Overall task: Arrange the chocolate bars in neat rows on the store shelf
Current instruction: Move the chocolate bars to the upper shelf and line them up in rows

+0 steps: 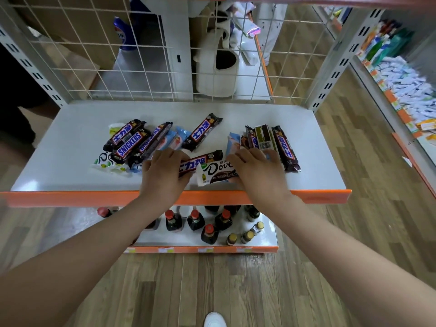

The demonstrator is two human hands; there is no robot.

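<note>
I see both hands down on the white shelf [70, 128] with the orange front edge, close to its near side. My left hand [162, 175] lies over the left end of a brown Snickers bar [200, 160] that runs slantwise toward the far right; the fingers [175, 159] curl over the wrapper and look to have hold of it. My right hand [257, 171] rests on the right end of a white Dove bar [215, 173], fingers bent down onto it and onto the wrappers beneath, though I cannot tell whether it truly grips or merely presses. The Dove bar lies just right of the held Snickers bar, touching it, between the two hands.

On the left of the shelf is a loose heap of Snickers bars [128, 143] lying across one another, with pale green-and-white wrappers [106, 162] under them and light blue packets [175, 140] beside them. A single Snickers bar [201, 135] lies apart, tilted, in the middle toward the far side. To the right, four bars stand side by side in a rough row [271, 143], the rightmost a Snickers bar [286, 148]; one there shows its back label and barcode.

Beyond the shelf is a wire grid back panel [146, 55]. Below it, a lower shelf holds dark bottles with red caps [195, 220]. The floor [212, 284] is wood plank.
</note>
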